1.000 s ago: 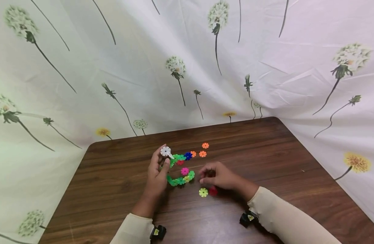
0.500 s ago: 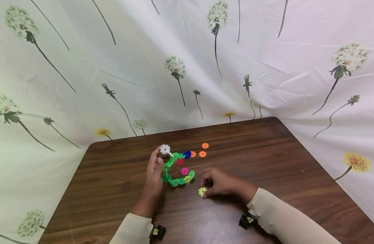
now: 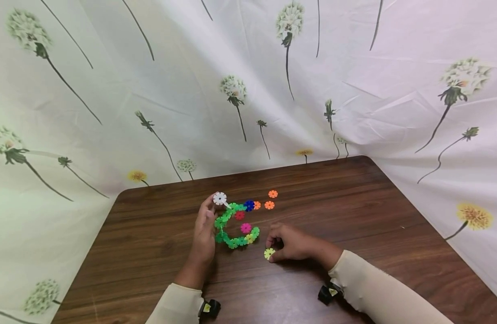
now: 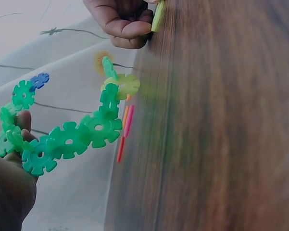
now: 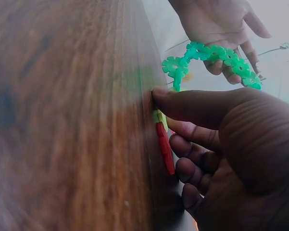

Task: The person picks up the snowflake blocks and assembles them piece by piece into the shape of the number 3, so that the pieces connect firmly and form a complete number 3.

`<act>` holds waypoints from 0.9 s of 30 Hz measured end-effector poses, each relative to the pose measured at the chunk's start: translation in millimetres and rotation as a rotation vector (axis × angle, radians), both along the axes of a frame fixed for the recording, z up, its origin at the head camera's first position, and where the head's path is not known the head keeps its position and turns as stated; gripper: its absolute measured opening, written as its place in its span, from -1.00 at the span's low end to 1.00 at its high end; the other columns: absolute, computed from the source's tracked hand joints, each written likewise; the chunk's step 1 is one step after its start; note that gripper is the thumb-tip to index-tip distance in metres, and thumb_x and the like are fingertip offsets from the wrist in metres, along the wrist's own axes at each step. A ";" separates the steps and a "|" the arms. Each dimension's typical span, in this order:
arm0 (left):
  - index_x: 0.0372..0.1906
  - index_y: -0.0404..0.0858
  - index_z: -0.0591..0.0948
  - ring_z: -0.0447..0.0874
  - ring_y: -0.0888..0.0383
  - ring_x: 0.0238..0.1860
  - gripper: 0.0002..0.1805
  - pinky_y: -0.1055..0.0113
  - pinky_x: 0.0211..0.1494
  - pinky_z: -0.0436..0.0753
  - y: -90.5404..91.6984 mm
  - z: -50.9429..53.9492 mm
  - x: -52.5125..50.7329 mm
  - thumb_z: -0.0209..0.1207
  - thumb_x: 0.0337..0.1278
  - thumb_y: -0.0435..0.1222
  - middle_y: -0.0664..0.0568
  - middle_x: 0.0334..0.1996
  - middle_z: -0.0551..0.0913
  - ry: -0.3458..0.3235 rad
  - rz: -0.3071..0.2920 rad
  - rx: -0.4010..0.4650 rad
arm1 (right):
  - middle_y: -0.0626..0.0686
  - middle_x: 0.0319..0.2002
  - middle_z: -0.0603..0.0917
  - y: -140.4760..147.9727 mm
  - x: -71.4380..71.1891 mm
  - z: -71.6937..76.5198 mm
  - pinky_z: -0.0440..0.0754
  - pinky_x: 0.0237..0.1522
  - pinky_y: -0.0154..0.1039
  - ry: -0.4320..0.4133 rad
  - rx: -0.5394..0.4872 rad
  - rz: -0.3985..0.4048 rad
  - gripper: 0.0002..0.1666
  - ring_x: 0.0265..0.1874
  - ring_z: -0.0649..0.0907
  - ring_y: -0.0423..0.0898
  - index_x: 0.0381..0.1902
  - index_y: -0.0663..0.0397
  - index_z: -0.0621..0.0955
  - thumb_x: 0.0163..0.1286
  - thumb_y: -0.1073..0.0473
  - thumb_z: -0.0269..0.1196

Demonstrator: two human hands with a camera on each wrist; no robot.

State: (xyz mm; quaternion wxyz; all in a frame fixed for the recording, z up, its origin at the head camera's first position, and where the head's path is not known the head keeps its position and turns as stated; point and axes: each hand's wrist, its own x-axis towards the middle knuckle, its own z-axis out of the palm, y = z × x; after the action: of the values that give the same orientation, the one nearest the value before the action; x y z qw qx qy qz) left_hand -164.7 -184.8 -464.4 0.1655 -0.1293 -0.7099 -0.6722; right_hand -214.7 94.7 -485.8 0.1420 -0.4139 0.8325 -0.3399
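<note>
Evidently, right fingers (image 5: pixel 197 134) hold a yellow disc (image 3: pixel 268 256); left fingers (image 3: pixel 205 208) (some hidden), a chain (image 4: pixel 61 134).

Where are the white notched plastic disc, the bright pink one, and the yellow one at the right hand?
White notched plastic disc (image 3: pixel 219 195): head view, face, just above centre.
Bright pink notched plastic disc (image 3: pixel 245 228): head view, face, near centre.
Yellow notched plastic disc (image 3: pixel 267 253): head view, its uncovered left part.

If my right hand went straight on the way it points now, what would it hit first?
Beyond the yellow disc it pinches, your right hand would probably meet the green chain's free end first, though that end may be raised off the table.
</note>
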 end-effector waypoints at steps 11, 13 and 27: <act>0.68 -0.35 0.17 0.29 0.14 0.52 -0.39 0.09 0.68 0.17 1.4 -1.9 0.3 -0.32 0.83 -0.11 -0.22 0.50 0.34 0.000 -0.006 0.028 | -0.09 -0.11 0.65 -1.0 3.3 1.4 0.55 0.08 -0.31 0.041 0.025 0.011 -0.76 -0.05 0.54 -0.20 -0.15 -0.03 0.74 0.29 0.19 0.59; 0.68 -0.35 0.17 0.24 0.10 0.55 -0.40 -0.10 0.73 0.07 1.6 -1.4 0.6 -0.30 0.83 -0.12 -0.23 0.53 0.33 -0.002 -0.005 0.029 | -0.10 -0.10 0.65 -1.4 3.7 1.6 0.54 0.10 -0.29 0.046 0.032 0.010 -0.75 -0.02 0.54 -0.19 -0.14 -0.03 0.73 0.30 0.19 0.59; 0.68 -0.32 0.19 0.23 0.10 0.57 -0.42 0.37 0.60 0.27 2.2 -0.4 2.0 -0.26 0.83 -0.16 -0.26 0.61 0.28 -0.008 0.001 -0.003 | -0.05 -0.17 0.65 -1.2 4.9 -0.9 0.52 -0.03 -0.34 0.019 -0.026 0.012 -0.71 -0.09 0.53 -0.19 -0.12 -0.03 0.69 0.30 0.24 0.59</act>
State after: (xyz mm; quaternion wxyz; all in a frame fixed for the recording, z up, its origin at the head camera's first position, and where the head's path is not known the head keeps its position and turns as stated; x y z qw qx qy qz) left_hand -162.7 -182.6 -464.9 0.1630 -0.1265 -0.7117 -0.6715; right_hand -209.8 93.4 -486.8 0.1307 -0.4240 0.8268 -0.3458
